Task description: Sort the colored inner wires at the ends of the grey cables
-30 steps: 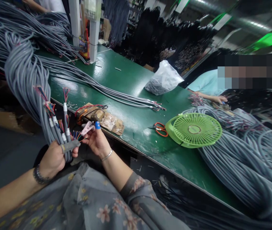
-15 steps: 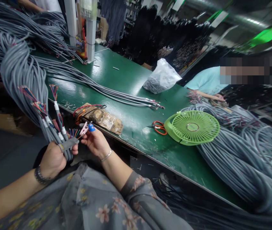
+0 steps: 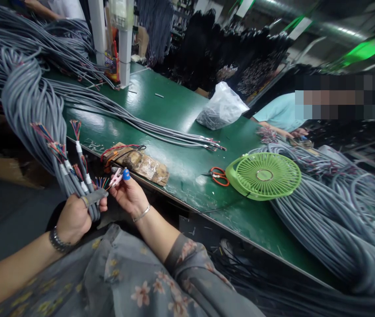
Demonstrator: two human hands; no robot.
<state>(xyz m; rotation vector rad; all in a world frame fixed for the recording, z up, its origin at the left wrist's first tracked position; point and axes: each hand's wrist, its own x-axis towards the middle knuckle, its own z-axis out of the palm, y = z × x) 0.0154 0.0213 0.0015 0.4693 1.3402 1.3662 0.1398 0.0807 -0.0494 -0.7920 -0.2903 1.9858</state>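
My left hand (image 3: 75,215) is closed round a bundle of grey cables (image 3: 31,105) that hangs off the green table at the left. Their stripped ends show coloured wires (image 3: 100,182) fanning out above my fist. My right hand (image 3: 128,193) pinches a small pink tool (image 3: 116,177) at those coloured wire tips. A blue cover sits on one fingertip (image 3: 126,174) of my right hand. Both hands are below the table's near edge, above my lap.
On the green table (image 3: 180,114) lie a taped brown block with red wires (image 3: 141,160), orange scissors (image 3: 219,175), a green fan (image 3: 264,176), a plastic bag (image 3: 223,109), laid-out grey cables (image 3: 161,130) and a big coil at the right (image 3: 339,220). Another person (image 3: 286,116) works opposite.
Both hands stay on the cable ends with only small shifts. The view has shifted slightly, and my right hand with the pink tool sits a little higher and to the left than before.
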